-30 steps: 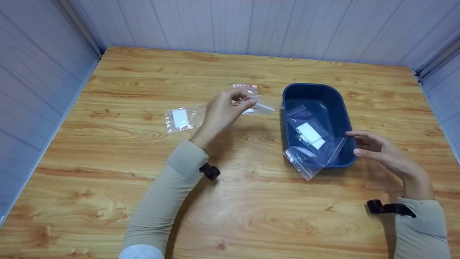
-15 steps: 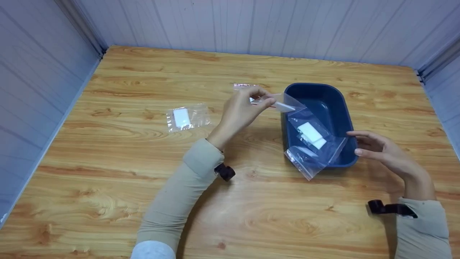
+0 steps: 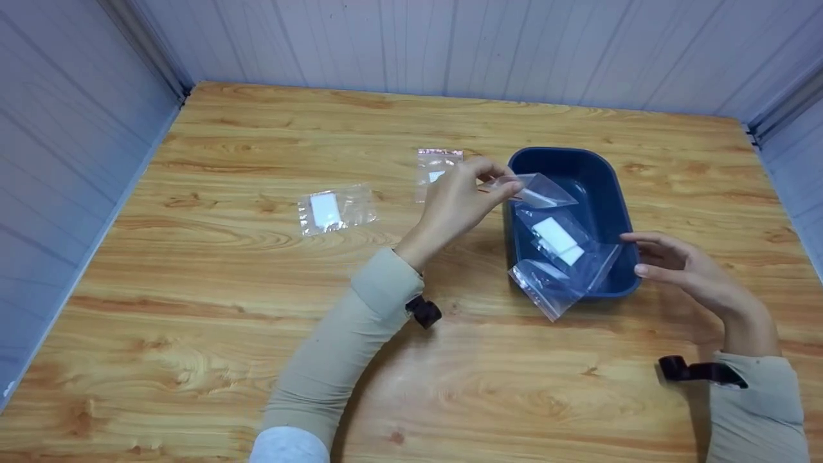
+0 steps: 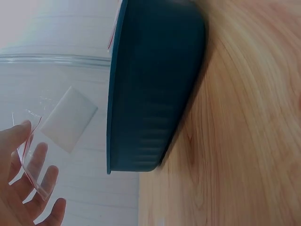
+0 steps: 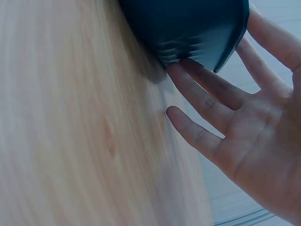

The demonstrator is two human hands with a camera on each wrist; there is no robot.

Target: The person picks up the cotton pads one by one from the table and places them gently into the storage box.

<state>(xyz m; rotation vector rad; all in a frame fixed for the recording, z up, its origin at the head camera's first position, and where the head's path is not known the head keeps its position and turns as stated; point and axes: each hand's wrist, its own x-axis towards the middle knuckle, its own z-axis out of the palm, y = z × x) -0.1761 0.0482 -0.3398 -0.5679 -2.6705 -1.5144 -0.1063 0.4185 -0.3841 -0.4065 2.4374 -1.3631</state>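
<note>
My left hand point(image 3: 460, 199) pinches a small clear zip bag point(image 3: 548, 191) by its red-lined end, between thumb and fingers. The bag hangs over the left rim of a dark blue plastic bin point(image 3: 598, 196). In the left wrist view, a white rectangular piece point(image 4: 69, 118) shows inside this bag. My right hand point(image 3: 704, 280) is at the bin's near right corner, with its thumb by the rim. Its extended fingers point(image 5: 200, 101) reach the bin's outer wall in the right wrist view. More clear bags with white pieces point(image 3: 558, 241) lie in the bin.
One bag's zip end point(image 3: 537, 292) sticks out over the bin's near left rim. Two more clear bags lie on the wooden table point(image 3: 225, 308): one bag point(image 3: 337, 209) at left, another bag point(image 3: 439, 168) partly behind my left hand. Pale panel walls point(image 3: 418, 45) border the table.
My left hand has moved right with its zip bag, from over the table to over the bin's left rim. The right hand and the bin have stayed put.
</note>
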